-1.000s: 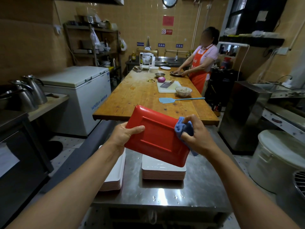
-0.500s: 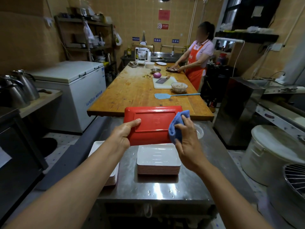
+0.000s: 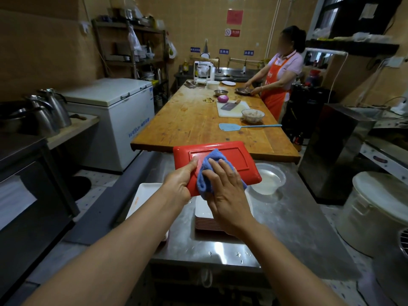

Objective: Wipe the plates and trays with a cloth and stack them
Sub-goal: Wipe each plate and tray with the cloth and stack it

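A steel counter [image 3: 287, 228] in a tiled kitchen is the workplace, butted against a long wooden table [image 3: 187, 122]. The left hand [image 3: 178, 184] clamps the near left corner of a red tray [image 3: 238, 160], thumb over the upturned underside and fingers hidden beneath, holding it up off the counter and tilted so the ridged base faces the wiper. The right hand [image 3: 223, 186] lies on a bunched blue cloth [image 3: 209, 166], its fingers spread nearly straight and pressing the cloth flat on the tray's base rather than gripping it, which suits a broad wiping stroke. Directly below sits a stack [image 3: 205, 219] of white trays with reddish rims, likely the place for this one once dry; a second stack [image 3: 143, 199] lies to its left at the counter edge. A clear bowl [image 3: 269, 177] stands just right of the tray. At the table's far end another person [image 3: 280, 78] works over food
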Demonstrator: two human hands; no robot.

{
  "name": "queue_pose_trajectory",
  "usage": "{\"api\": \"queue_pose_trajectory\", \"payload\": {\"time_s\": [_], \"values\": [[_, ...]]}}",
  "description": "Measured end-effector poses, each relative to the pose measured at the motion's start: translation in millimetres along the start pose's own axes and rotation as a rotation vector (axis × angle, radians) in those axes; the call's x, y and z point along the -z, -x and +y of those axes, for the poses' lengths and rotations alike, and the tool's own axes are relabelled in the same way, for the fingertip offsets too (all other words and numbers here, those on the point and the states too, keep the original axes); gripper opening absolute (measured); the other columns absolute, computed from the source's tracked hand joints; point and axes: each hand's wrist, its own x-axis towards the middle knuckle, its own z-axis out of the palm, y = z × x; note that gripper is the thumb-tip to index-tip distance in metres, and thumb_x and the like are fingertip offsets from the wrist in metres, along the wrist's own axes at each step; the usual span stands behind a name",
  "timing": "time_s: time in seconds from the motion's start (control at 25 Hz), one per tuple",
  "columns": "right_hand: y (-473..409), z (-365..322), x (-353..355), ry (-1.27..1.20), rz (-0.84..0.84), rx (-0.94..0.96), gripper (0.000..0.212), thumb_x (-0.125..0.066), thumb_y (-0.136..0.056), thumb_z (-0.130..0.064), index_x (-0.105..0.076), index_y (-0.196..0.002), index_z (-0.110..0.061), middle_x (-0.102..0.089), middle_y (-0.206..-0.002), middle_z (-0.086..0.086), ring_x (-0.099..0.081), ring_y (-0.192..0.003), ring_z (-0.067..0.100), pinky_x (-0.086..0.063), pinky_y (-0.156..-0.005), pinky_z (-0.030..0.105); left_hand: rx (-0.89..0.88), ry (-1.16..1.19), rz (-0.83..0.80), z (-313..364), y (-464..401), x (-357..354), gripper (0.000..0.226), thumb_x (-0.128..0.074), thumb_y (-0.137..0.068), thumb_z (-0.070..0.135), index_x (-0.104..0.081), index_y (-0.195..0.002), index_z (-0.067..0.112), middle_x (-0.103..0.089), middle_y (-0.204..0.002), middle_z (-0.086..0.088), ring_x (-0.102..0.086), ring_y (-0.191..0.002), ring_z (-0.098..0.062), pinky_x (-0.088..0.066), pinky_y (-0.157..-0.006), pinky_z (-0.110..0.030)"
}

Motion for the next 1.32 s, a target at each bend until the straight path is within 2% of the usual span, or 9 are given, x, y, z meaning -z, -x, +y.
{"api": "queue_pose_trajectory", "payload": {"time_s": [0.16,0.36,0.48,0.68,0.8,0.96,1.04,1.12,1.32], "values": [[-21,1,6,-0.028,-0.1,-0.038,0.052,-0.035,-0.086,-0.032,-0.043,-0.137,-0.022,-0.028,-0.153,-0.003,-0.015,-0.144,0.014,-0.006,-0.118,0.039,-0.093,-0.029,0.06,-6,-3,12,0.043,-0.069,-0.083,0.025,-0.06,-0.117,-0.001,-0.062,-0.117,-0.024,-0.062,-0.09,-0.035,-0.049,-0.089,-0.052],[-29,19,7,-0.015,-0.047,-0.129,0.051,-0.035,-0.088,-0.033,-0.044,-0.136,-0.02,-0.029,-0.152,0.001,-0.016,-0.143,0.017,-0.008,-0.117,0.033,-0.147,-0.007,0.104,3,-5,32,0.031,-0.072,-0.081,0.015,-0.06,-0.108,0.005,-0.065,-0.085,-0.016,-0.063,-0.068,-0.028,-0.051,-0.063,-0.045],[-22,29,3,-0.126,0.023,-0.244,0.04,-0.04,-0.095,-0.021,-0.045,-0.134,-0.011,-0.032,-0.148,0.011,-0.026,-0.136,0.026,-0.018,-0.111,0.033,-0.149,-0.017,0.117,9,-2,45,0.03,-0.073,-0.079,0.014,-0.06,-0.105,0.008,-0.066,-0.084,-0.014,-0.064,-0.068,-0.027,-0.05,-0.051,-0.04],[-20,28,-8,-0.38,0.107,-0.428,0.029,-0.036,-0.097,-0.007,-0.046,-0.124,-0.01,-0.054,-0.11,0.014,-0.052,-0.093,0.019,-0.033,-0.073,0.01,-0.166,-0.034,0.138,16,0,65,0.017,-0.071,-0.081,0.012,-0.06,-0.094,0.012,-0.066,-0.081,-0.011,-0.063,-0.067,-0.025,-0.052,-0.053,-0.038],[-19,26,-13,-0.434,0.096,-0.467,0.016,-0.036,-0.095,-0.005,-0.047,-0.1,-0.014,-0.062,-0.058,-0.003,-0.054,-0.044,0.016,-0.036,-0.038,0.01,-0.185,-0.036,0.163,22,-2,83,0.014,-0.071,-0.08,0.011,-0.058,-0.084,0.013,-0.065,-0.079,-0.012,-0.063,-0.067,-0.025,-0.055,-0.05,-0.035],[-22,19,-27,-0.359,0.031,-0.504,0.015,-0.042,-0.092,-0.001,-0.052,-0.091,-0.012,-0.054,-0.055,-0.015,-0.056,-0.054,0.018,-0.039,-0.041,0.012,-0.248,-0.038,0.199,32,-8,110,0.027,-0.074,-0.077,0.012,-0.058,-0.099,0.01,-0.067,-0.095,-0.019,-0.065,-0.085,-0.036,-0.055,-0.076,-0.051],[-27,12,-32,-0.328,0.081,-0.499,0.017,-0.045,-0.089,0.003,-0.056,-0.091,-0.01,-0.05,-0.06,-0.02,-0.054,-0.056,0.001,-0.035,-0.046,0.004,-0.404,-0.178,0.25,35,-13,122,0.033,-0.076,-0.075,0.014,-0.062,-0.104,0.008,-0.069,-0.092,-0.014,-0.067,-0.085,-0.032,-0.055,-0.08,-0.046],[-34,5,-39,-0.358,0.071,-0.492,0.018,-0.046,-0.089,0.002,-0.058,-0.094,-0.01,-0.054,-0.064,-0.011,-0.055,-0.057,-0.006,-0.036,-0.045,0.003,-0.664,-0.539,0.312,35,-22,133,0.026,-0.079,-0.073,0.019,-0.068,-0.096,0.014,-0.07,-0.082,-0.004,-0.068,-0.078,-0.022,-0.056,-0.074,-0.035],[-40,-11,-61,-0.401,-0.031,-0.488,0.017,-0.048,-0.091,-0.001,-0.06,-0.102,-0.006,-0.061,-0.089,0.007,-0.056,-0.072,0.012,-0.036,-0.057,0.005,-1.125,-1.559,0.294,15,-41,161,0.02,-0.083,-0.068,0.028,-0.071,-0.08,0.018,-0.068,-0.073,0.0,-0.063,-0.065,-0.021,-0.047,-0.055,-0.027]]}}
